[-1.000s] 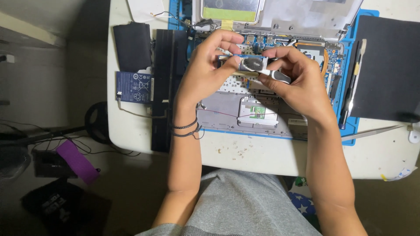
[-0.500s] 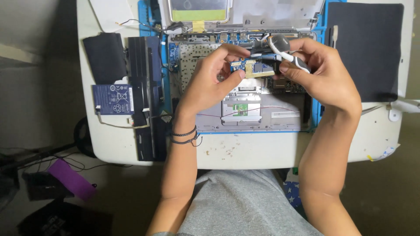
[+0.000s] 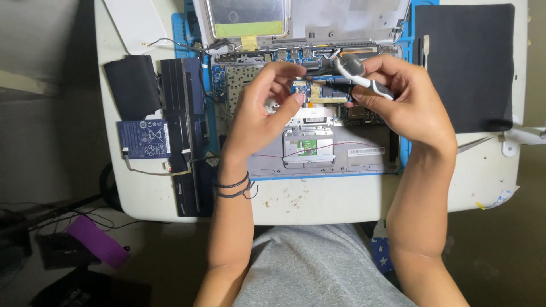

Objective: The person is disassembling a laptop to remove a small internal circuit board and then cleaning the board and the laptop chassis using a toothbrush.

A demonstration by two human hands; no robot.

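Grey-handled screwdriver (image 3: 364, 77) work on the opened laptop (image 3: 318, 131).
Right hand (image 3: 409, 105) grips the tool; left hand (image 3: 264, 113) pinches inside, contents unclear. Tip alignment likely needed next.

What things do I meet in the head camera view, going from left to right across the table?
Black pouch → long black battery → left hand → opened laptop's circuit board → grey-and-white screwdriver in the right hand → black mat.

Laptop lid (image 3: 301, 17) cut off at top.
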